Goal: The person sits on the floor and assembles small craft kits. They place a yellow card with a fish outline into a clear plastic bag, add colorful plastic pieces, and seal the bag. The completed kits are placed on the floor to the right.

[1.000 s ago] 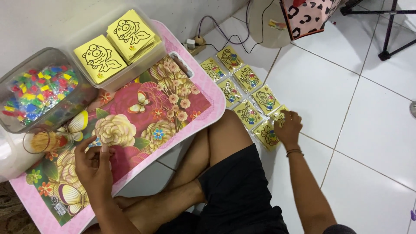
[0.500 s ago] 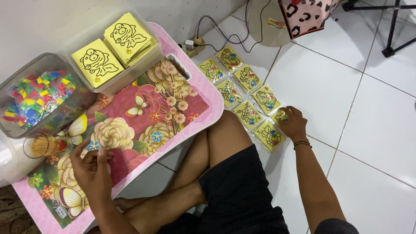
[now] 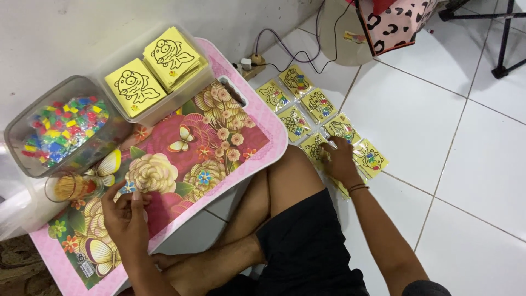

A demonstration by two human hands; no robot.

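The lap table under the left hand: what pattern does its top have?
The lap table is pink, printed with large flowers and butterflies; the head view shows it, the only one.

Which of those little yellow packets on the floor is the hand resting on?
The right hand rests on the packet nearest the knee, at the row's near end; the other packets lie untouched beyond it.

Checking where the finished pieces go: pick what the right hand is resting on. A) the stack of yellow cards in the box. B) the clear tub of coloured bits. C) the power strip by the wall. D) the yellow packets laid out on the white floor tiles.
D: the right hand lies on the yellow packets spread on the floor tiles, away from the floral tray table.
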